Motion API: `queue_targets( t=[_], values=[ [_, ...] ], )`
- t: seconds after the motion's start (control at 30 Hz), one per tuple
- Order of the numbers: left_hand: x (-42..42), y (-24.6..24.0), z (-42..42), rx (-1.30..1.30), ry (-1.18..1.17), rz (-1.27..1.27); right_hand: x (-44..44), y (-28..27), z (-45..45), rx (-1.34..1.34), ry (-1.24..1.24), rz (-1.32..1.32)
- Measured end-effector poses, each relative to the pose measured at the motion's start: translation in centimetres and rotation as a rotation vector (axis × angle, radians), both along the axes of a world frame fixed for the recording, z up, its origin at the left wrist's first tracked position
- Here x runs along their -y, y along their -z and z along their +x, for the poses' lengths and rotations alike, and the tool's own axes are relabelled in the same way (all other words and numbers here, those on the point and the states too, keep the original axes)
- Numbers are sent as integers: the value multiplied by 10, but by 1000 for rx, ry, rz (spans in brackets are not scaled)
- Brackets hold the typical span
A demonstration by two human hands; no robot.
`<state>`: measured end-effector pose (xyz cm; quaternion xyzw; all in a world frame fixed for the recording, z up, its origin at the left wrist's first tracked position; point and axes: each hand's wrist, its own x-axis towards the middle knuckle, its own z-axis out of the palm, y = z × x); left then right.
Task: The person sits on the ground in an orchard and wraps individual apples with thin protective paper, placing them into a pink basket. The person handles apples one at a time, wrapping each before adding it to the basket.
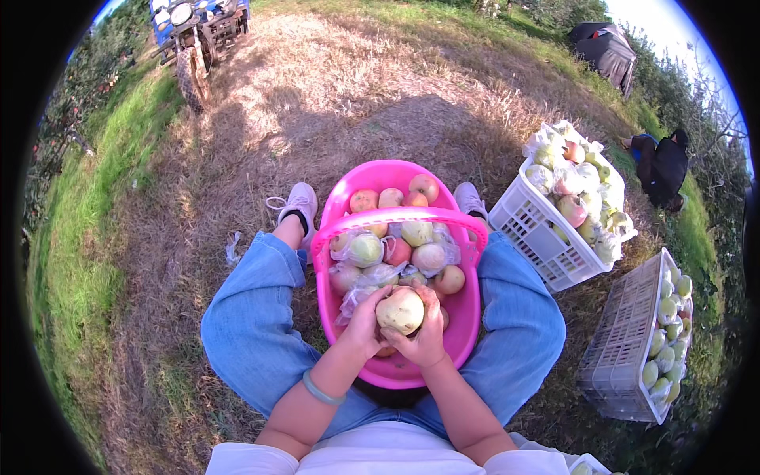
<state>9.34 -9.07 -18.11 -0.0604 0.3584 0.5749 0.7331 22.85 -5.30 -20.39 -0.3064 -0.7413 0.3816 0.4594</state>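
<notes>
My left hand (360,323) and my right hand (428,335) together hold a pale yellowish apple (401,310) with small dark marks, above the near part of a pink plastic basket (396,380). The basket stands between my legs, its pink handle (399,215) raised across the middle. Inside lie several apples, some bare and reddish, like the one at the far rim (424,187), others in clear thin plastic bags, such as a greenish one (364,249). My fingers partly hide the apples beneath.
Right of the basket stand a white plastic crate (534,240) heaped with bagged apples and a second crate (617,338) of greenish apples. A person in dark clothes (662,169) bends near the trees. A three-wheeled vehicle (193,59) stands far left. A plastic scrap (233,247) lies on dry grass.
</notes>
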Motion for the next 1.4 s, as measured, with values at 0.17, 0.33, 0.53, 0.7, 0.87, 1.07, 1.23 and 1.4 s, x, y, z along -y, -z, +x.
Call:
queue_targets(
  t=[0.17,0.33,0.53,0.7,0.87,1.07,1.23,1.4],
  values=[
    [-1,14,2,-62,-64,-3,5,-8,-7,-63,-14,-86],
    [-1,13,10,-299,-148,48,4,-1,-8,144,144,-102],
    [0,24,14,-684,38,180,-6,13,-5,24,154,36],
    [1,-10,11,-273,-29,39,-8,5,-2,10,61,113],
    [-2,-16,9,-216,-69,-42,0,-12,-7,1,-8,84],
    [1,12,6,-382,-4,-32,7,-6,-10,-31,99,-49],
    [-2,12,14,-385,-76,86,3,2,-10,35,249,-121],
    [1,-8,14,-467,-2,128,-4,6,-6,18,158,11]
  ],
)
